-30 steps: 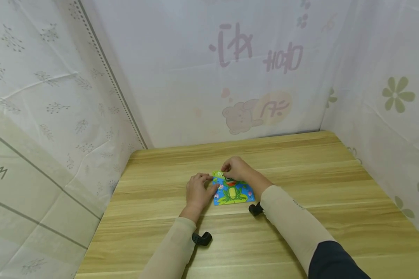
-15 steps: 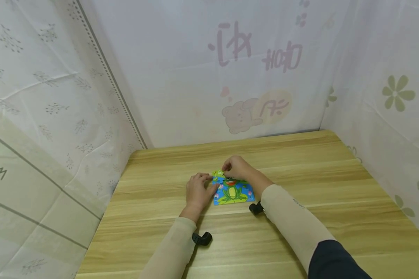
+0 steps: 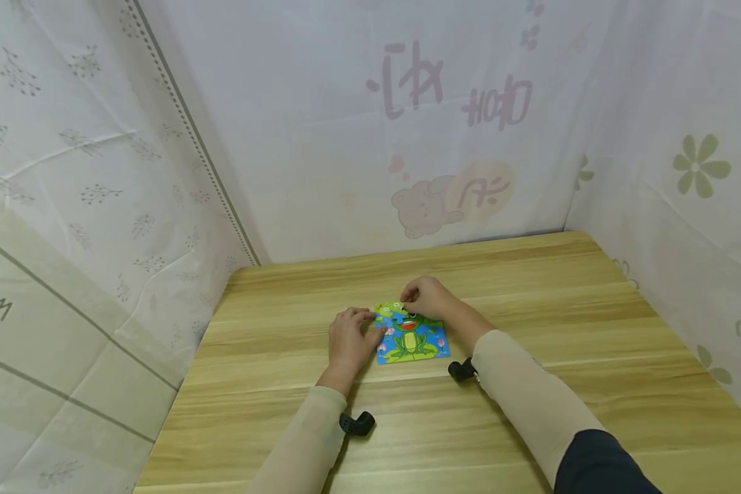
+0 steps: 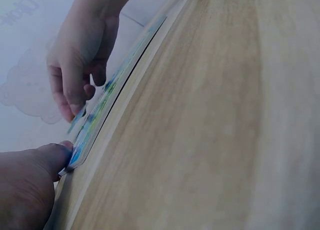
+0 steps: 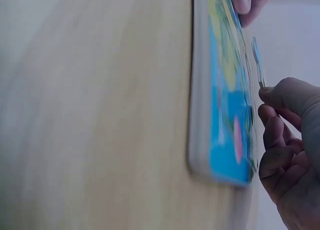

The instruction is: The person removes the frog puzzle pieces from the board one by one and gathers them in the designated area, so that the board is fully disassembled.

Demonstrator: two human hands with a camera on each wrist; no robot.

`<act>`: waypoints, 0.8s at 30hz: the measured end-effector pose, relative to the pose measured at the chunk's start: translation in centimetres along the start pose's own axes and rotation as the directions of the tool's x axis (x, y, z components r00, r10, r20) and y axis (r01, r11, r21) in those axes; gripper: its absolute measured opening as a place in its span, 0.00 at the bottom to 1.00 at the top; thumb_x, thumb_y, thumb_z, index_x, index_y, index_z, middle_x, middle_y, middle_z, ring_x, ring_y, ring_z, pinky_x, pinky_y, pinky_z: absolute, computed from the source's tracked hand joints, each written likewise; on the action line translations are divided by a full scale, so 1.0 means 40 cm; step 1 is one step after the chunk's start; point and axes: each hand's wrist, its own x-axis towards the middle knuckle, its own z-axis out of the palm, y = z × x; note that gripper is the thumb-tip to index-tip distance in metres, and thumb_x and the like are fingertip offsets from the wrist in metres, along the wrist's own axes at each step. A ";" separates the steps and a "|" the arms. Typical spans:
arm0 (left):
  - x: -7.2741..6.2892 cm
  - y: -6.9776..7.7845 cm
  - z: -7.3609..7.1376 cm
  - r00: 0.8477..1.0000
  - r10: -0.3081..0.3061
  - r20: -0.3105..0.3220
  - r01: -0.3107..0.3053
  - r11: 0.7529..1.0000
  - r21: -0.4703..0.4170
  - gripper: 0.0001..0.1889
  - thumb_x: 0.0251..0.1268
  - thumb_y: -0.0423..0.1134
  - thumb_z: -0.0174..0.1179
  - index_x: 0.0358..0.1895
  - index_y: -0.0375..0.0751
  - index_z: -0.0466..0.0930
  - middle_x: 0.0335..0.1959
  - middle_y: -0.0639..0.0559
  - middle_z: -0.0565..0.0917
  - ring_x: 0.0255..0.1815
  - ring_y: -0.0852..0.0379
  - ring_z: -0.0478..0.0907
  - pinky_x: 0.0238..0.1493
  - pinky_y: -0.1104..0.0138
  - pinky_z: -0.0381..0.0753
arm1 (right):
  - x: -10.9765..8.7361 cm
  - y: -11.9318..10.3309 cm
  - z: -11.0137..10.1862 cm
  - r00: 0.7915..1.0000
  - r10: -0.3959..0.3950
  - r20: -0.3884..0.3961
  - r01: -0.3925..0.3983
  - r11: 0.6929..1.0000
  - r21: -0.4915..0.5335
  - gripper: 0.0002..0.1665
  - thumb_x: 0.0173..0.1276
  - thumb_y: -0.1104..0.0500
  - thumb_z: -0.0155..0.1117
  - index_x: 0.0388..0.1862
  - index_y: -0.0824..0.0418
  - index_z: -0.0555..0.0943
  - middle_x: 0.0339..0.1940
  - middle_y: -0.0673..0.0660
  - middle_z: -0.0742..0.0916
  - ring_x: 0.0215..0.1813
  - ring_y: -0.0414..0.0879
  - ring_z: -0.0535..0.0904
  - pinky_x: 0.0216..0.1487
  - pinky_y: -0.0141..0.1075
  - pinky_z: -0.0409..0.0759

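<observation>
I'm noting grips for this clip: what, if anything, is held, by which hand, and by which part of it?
The right hand pinches a puzzle piece by one edge. The left hand only touches the frog puzzle at its left edge.

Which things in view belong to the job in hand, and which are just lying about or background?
Job:
frog jigsaw puzzle
jigsaw piece, pinched in the right grip
wood-grain table underneath

Background:
printed fabric hangings
black wrist cameras

wrist views look hazy under soft light
</observation>
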 end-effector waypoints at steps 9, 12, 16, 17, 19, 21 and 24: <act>0.000 -0.001 -0.001 1.000 -0.006 0.010 0.006 1.000 -0.005 0.20 0.67 0.57 0.72 0.54 0.51 0.89 0.61 0.54 0.83 0.67 0.46 0.74 0.74 0.45 0.67 | -0.039 0.024 -0.043 0.999 0.021 -0.029 -0.021 1.000 -0.005 0.04 0.69 0.59 0.75 0.41 0.53 0.89 0.40 0.49 0.87 0.43 0.45 0.83 0.45 0.39 0.85; 0.000 -0.004 0.001 1.000 -0.006 0.012 0.006 1.000 0.004 0.20 0.67 0.57 0.71 0.55 0.51 0.89 0.61 0.55 0.83 0.67 0.47 0.74 0.74 0.45 0.67 | -0.055 0.032 -0.061 0.999 0.022 -0.043 -0.022 1.000 -0.013 0.04 0.68 0.60 0.75 0.41 0.54 0.89 0.39 0.49 0.87 0.40 0.45 0.82 0.44 0.39 0.84; -0.002 -0.003 0.001 1.000 -0.010 0.014 0.010 1.000 0.006 0.20 0.67 0.57 0.71 0.55 0.51 0.89 0.61 0.55 0.83 0.67 0.47 0.74 0.74 0.45 0.67 | -0.076 0.044 -0.086 0.998 0.041 -0.054 -0.041 0.999 -0.006 0.05 0.68 0.61 0.74 0.42 0.55 0.89 0.39 0.51 0.87 0.37 0.46 0.81 0.37 0.39 0.83; -0.002 -0.003 0.001 1.000 -0.012 0.015 0.012 1.000 0.005 0.20 0.68 0.57 0.71 0.55 0.51 0.89 0.61 0.55 0.82 0.68 0.47 0.74 0.74 0.45 0.67 | -0.080 0.049 -0.092 0.997 0.042 -0.057 -0.043 0.999 -0.007 0.05 0.68 0.61 0.74 0.42 0.55 0.89 0.39 0.51 0.87 0.36 0.46 0.81 0.36 0.38 0.83; -0.003 -0.002 0.001 1.000 -0.017 0.019 0.017 1.000 0.005 0.20 0.68 0.57 0.71 0.55 0.51 0.89 0.61 0.55 0.82 0.68 0.47 0.73 0.75 0.45 0.66 | -0.089 0.057 -0.104 0.997 0.046 -0.063 -0.046 0.999 -0.006 0.05 0.68 0.61 0.74 0.42 0.55 0.89 0.39 0.51 0.87 0.35 0.47 0.80 0.34 0.38 0.82; -0.003 -0.001 0.002 1.000 -0.020 0.021 0.020 1.000 0.005 0.20 0.68 0.57 0.71 0.55 0.51 0.89 0.61 0.55 0.82 0.68 0.47 0.73 0.75 0.46 0.66 | -0.097 0.066 -0.116 0.997 0.048 -0.065 -0.048 0.999 -0.004 0.05 0.68 0.61 0.74 0.42 0.55 0.89 0.39 0.51 0.87 0.34 0.47 0.80 0.33 0.38 0.82; -0.003 0.000 0.003 1.000 -0.019 0.019 0.019 1.000 0.005 0.20 0.68 0.58 0.71 0.55 0.51 0.89 0.61 0.55 0.82 0.68 0.47 0.74 0.75 0.47 0.66 | -0.108 0.083 -0.131 0.997 0.051 -0.065 -0.051 0.999 -0.002 0.05 0.68 0.61 0.74 0.42 0.55 0.90 0.39 0.52 0.87 0.34 0.47 0.79 0.32 0.38 0.83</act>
